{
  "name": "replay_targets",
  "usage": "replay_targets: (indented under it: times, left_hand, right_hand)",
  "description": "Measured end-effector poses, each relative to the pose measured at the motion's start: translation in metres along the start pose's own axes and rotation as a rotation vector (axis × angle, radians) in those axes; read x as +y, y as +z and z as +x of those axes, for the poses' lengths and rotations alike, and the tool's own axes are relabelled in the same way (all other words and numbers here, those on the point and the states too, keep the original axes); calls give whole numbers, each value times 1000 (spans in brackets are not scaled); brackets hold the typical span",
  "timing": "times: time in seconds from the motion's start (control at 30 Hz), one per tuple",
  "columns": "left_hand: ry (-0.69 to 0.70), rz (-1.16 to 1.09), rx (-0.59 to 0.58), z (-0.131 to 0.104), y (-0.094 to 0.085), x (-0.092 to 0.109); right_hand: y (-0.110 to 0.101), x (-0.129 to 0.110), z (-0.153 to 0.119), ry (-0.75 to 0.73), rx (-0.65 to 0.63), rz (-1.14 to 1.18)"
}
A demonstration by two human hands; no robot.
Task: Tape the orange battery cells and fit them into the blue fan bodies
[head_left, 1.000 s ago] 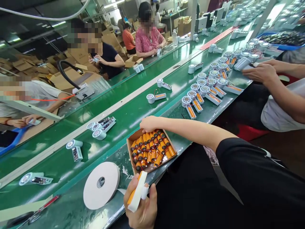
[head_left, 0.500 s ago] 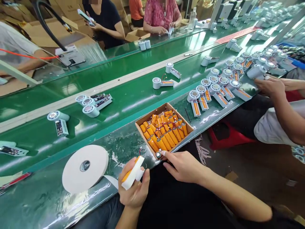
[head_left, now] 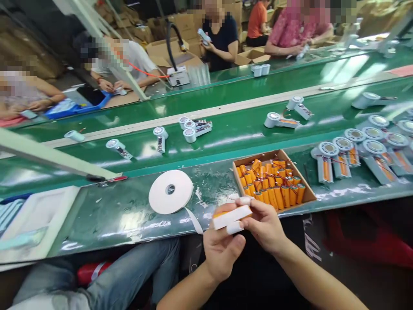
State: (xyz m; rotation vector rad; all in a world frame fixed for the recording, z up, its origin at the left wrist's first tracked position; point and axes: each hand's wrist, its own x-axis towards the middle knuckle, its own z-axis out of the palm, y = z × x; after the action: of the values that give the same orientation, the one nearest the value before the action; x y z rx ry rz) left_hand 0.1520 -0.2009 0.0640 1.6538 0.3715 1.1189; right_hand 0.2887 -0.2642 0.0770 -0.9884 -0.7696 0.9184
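Observation:
My left hand [head_left: 222, 254] is closed around an orange battery [head_left: 221, 212] that has a strip of white tape [head_left: 232, 216] along its upward face. At the battery's right end my right hand [head_left: 266, 226] has its thumb and forefinger closed on it. White wraps cover some of the fingertips. Just beyond the hands sits a cardboard box [head_left: 237, 174] of orange batteries [head_left: 272, 196] with thin wires. To the left lies a big roll of white tape [head_left: 158, 193], its loose end [head_left: 195, 220] trailing toward my left hand.
White fan-like housings [head_left: 328, 148] stand in rows to the right. More lie on the green conveyor belt [head_left: 135, 170]. Red-handled pliers or cutters [head_left: 111, 180] and a white foam tray [head_left: 61, 206] are at the left. Several people work across the belt.
My right hand has left the box's near corner and come to the battery in my left hand. The view has swung left, bringing the foam tray and more co-workers into sight.

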Motion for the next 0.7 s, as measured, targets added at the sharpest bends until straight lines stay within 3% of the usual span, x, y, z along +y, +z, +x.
replay_targets:
  times: [0.1,0.17,0.23,0.3,0.37,0.47,0.6,0.7]
  left_hand:
    - [-4,-51,-257,11,-11,14]
    - [36,-41,-461,20,-26,18]
    - [95,83,-538,27,-43,15]
    - [127,270,-455,35,-63,6]
    - [125,430,-307,48,-84,-8]
    - [102,614,-113,80,-129,-37]
    - [-87,816,171,128,-214,-76]
    - [-192,882,352,149,-275,-100]
  right_hand:
    - [-15,-10,4,-84,105,-73]
    - [-28,-36,27,-198,166,-113]
    - [-39,-67,63,-303,202,-139]
    - [-47,-91,105,-351,193,-188]
    - [-56,-100,146,-333,150,-249]
    - [-73,-80,191,-220,93,-295]
    - [-92,-33,213,-48,119,-444]
    - [-99,-20,209,-36,70,-669]
